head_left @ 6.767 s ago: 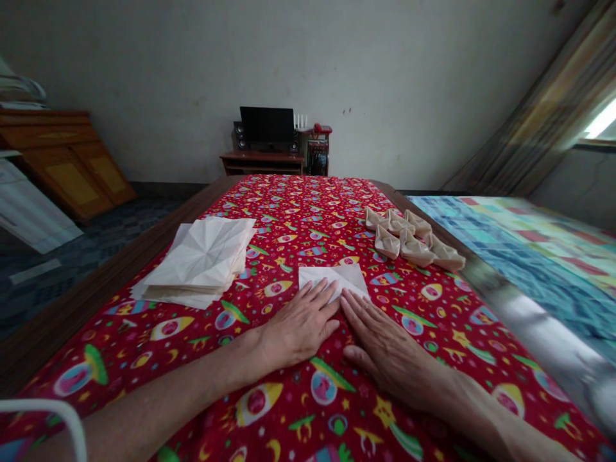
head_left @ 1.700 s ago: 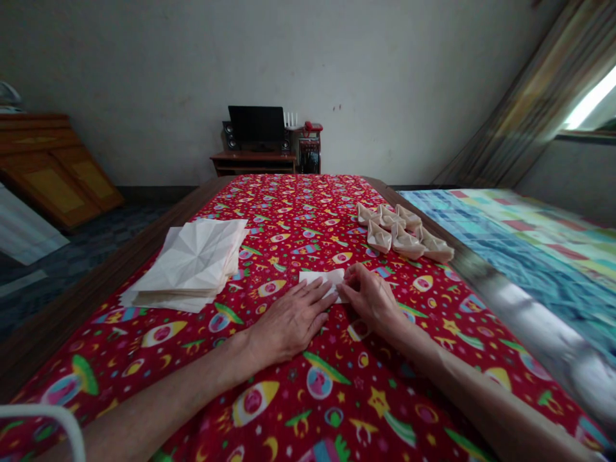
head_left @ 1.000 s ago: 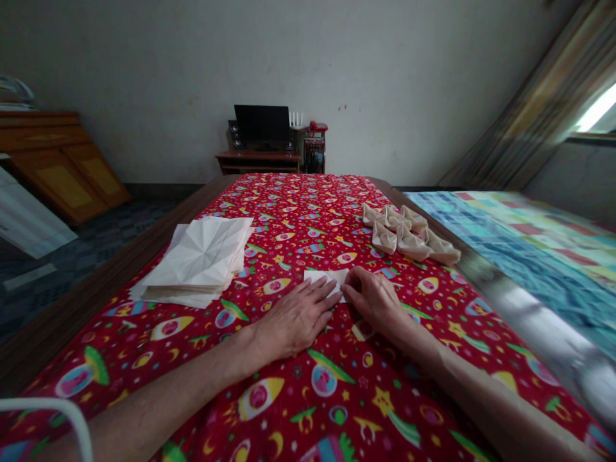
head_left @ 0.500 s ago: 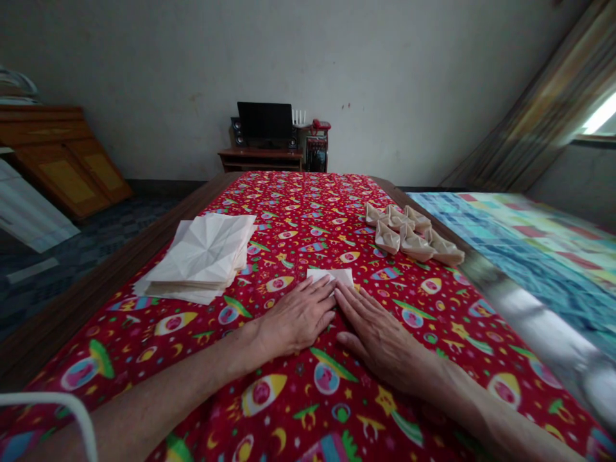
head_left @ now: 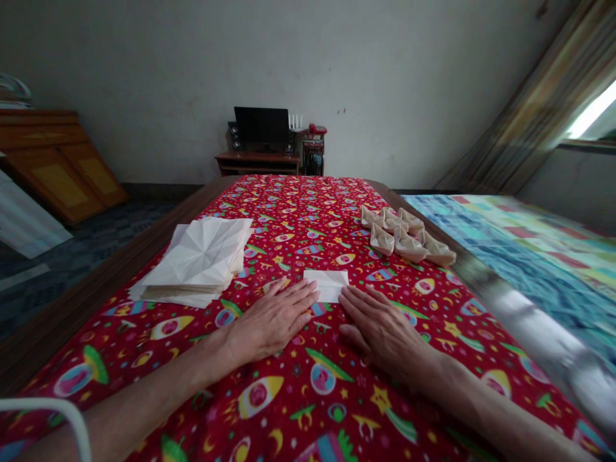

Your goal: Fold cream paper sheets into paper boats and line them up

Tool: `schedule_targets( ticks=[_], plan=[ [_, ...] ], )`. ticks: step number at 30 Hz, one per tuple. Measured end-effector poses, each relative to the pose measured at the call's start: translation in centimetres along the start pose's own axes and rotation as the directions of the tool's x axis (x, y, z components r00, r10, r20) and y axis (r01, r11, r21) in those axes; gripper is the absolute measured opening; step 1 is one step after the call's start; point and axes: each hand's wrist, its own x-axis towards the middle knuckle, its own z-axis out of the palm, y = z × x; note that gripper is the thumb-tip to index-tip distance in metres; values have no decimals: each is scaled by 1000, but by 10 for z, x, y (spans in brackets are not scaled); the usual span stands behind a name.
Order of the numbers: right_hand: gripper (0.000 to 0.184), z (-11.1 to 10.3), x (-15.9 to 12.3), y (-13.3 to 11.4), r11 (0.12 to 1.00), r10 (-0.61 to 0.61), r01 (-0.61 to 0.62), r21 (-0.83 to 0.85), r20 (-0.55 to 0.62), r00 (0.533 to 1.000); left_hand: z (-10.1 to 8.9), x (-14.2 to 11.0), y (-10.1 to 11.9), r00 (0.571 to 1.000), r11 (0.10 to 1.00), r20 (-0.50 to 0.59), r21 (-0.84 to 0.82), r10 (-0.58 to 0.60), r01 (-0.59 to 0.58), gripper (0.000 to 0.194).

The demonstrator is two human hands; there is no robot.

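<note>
In the head view, a small white folded paper (head_left: 326, 282) lay flat near the middle of the table (head_left: 72, 317), on a red tablecloth (head_left: 301, 378) printed with rockets and stars; a crease ran across it from side to side. The left hand (head_left: 274, 317) lay palm down with its fingers stretched out, gripping nothing, its fingertips at the paper's left edge; the right hand (head_left: 385, 330) lay likewise, flat and unclenched, its fingertips at the right lower corner; how firmly either one pressed was hard to tell.

To the left, well apart from the folded paper, sat an uneven stack of creased sheets (head_left: 199, 256), the top one marked with folds radiating from its centre; to the right, near the table's edge, six folded paper shapes (head_left: 408, 247) stood close together in two rows of three. Beyond the far end were a dark monitor (head_left: 262, 128) and a red telephone (head_left: 316, 129); a bed (head_left: 529, 237) with a patchwork cover was at the right.
</note>
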Motion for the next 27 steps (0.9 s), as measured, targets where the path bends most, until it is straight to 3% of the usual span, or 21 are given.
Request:
schedule_targets(
  ticks=[4, 9, 12, 17, 21, 27],
  plan=[
    [35, 2, 19, -5, 1000, 7, -7, -4, -7, 1000, 3, 13, 3, 999, 1000, -39, 12, 15, -14, 43],
    [56, 12, 31, -1, 1000, 18, -18, 14, 29, 999, 11, 32, 3, 999, 1000, -52, 25, 6, -5, 48],
    [59, 17, 27, 8, 998, 64, -66, 20, 61, 996, 14, 36, -1, 999, 999, -33, 34, -15, 16, 51],
    [59, 17, 20, 18, 995, 100, -98, -24, 109, 989, 12, 30, -6, 998, 997, 1, 46, -55, 55, 53],
    [60, 12, 14, 15, 995, 97, -97, -10, 126, 987, 10, 18, -3, 997, 996, -32, 45, -69, 70, 53],
    [57, 0, -4, 4, 998, 7, -14, 62, 108, 994, 4, 2, 7, 997, 998, -52, 2, 55, -55, 46]
  ],
)
